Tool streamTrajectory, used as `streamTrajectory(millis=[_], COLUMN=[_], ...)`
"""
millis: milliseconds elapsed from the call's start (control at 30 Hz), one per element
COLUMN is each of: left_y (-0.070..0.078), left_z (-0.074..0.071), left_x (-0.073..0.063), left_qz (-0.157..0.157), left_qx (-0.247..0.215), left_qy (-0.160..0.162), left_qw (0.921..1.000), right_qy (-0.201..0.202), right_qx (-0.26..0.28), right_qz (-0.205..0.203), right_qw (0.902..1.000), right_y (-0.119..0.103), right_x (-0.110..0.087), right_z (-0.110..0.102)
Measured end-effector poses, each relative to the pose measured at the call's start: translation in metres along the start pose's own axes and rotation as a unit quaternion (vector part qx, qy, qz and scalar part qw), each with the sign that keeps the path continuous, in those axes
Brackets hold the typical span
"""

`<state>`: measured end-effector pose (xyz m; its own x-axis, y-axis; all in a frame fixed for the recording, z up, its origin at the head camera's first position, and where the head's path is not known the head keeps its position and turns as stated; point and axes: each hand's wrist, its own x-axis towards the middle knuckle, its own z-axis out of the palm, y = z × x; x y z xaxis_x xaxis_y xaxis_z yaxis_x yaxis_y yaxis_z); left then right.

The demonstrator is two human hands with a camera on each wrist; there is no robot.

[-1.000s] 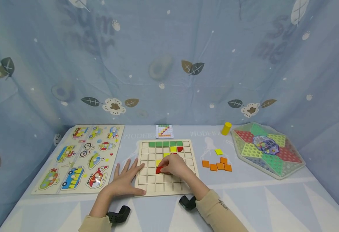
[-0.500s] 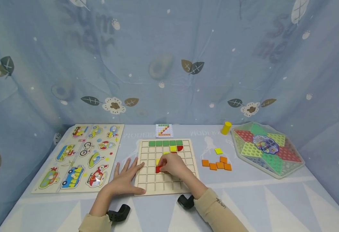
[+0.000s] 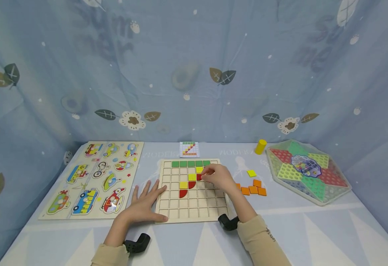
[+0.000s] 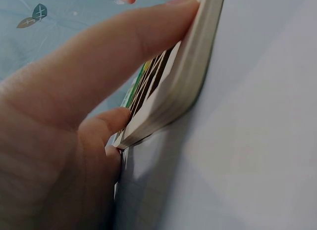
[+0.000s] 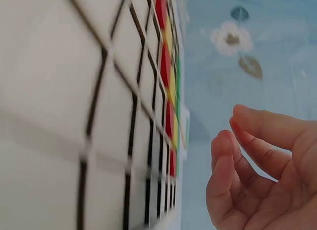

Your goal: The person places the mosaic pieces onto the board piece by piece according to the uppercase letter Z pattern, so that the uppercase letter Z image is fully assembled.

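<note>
A wooden grid board (image 3: 194, 212) lies in the middle, with a green row of tiles (image 3: 191, 163) along its top. Below runs a diagonal of yellow square tiles (image 3: 184, 185) and red quarter-round tiles (image 3: 183, 193). My left hand (image 3: 142, 208) rests with spread fingers at the board's left edge; in the left wrist view the thumb (image 4: 148, 32) touches the rim. Over the board's upper right hovers my right hand (image 3: 218, 178), partly covering the upper end of the diagonal. In the right wrist view its fingers (image 5: 223, 161) are loosely bent, holding nothing, apart from the board.
Right of the board lie several orange tiles (image 3: 253, 190) and one yellow tile (image 3: 251, 173). Farther out are a yellow cylinder (image 3: 261, 147) and a star-patterned game board (image 3: 306, 171). A pattern card (image 3: 189, 149) lies behind; a vehicle puzzle (image 3: 92, 181) is at left.
My right hand has let go of the lowest red quarter-round tile and moved up and right, uncovering the diagonal's lower part. My left hand stays at the board's edge.
</note>
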<state>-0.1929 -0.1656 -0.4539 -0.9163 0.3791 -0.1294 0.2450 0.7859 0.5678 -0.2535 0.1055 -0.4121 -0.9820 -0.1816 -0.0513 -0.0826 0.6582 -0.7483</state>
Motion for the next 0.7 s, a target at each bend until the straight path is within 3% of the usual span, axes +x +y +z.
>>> streamTrajectory(millis=[200,400,567,700], left_y=[-0.001,-0.003,-0.003,-0.003], left_z=[0.002,0.002,0.002,0.002], left_x=[0.001,0.002,0.002,0.002], left_qz=[0.000,-0.001,0.000,0.001], left_qx=[0.001,0.002,0.003,0.003], left_qy=[0.000,0.001,0.002,0.003], left_qw=[1.0000,1.0000,1.0000,1.0000], right_qy=[0.046,0.067,0.092,0.107], right_qx=[0.019,0.029,0.007,-0.042], right_qz=[0.043,0.067,0.085,0.111], right_qw=[0.9978,0.9951,0.9920,0.9871], right_y=[0.023,0.045,0.058,0.064], right_x=[0.000,0.001,-0.002,-0.003], right_z=[-0.028,-0.044,-0.053,-0.059])
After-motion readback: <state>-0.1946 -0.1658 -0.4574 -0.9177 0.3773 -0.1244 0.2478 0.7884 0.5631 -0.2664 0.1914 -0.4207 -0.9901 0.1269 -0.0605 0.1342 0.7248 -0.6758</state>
